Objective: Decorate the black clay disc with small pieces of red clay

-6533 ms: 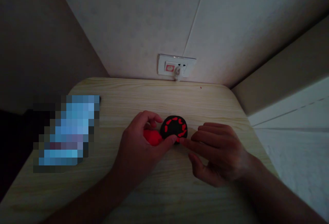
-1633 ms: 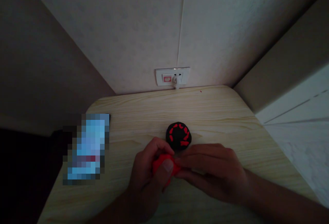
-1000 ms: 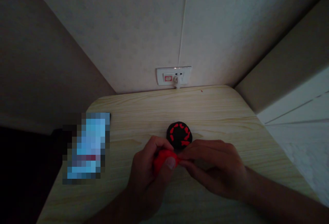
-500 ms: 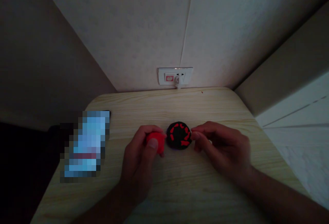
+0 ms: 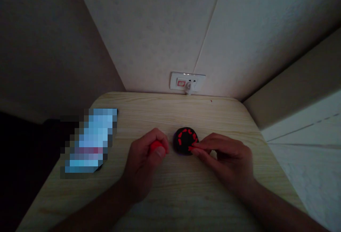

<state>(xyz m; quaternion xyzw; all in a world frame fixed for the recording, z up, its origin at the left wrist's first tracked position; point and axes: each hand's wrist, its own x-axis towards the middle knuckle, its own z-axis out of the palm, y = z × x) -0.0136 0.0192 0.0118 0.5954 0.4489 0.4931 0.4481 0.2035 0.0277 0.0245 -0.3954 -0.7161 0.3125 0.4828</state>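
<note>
A round black disc [image 5: 184, 147] lies on the wooden table, with several small red clay pieces [image 5: 179, 141] set in an arc near its rim. My left hand [image 5: 145, 159], just left of the disc, is closed around a lump of red modelling clay [image 5: 157, 146], thumb pressed on top. At the disc's lower right edge, my right hand [image 5: 226, 154] pinches a small red clay piece [image 5: 190, 148] between thumb and forefinger. Its fingertips cover part of the disc's right side.
A blurred-out phone-like slab [image 5: 90, 136] lies on the left of the wooden table [image 5: 160, 111]. Behind the table, a wall socket [image 5: 188, 82] holds a pale plug. A tiny dark red speck [image 5: 211, 100] sits near the back edge. A pale panel [image 5: 301, 115] stands at the right.
My right hand has moved left from beside the disc onto the red piece at its lower right. My left fingers have curled further over the clay lump. The view has tilted slightly.
</note>
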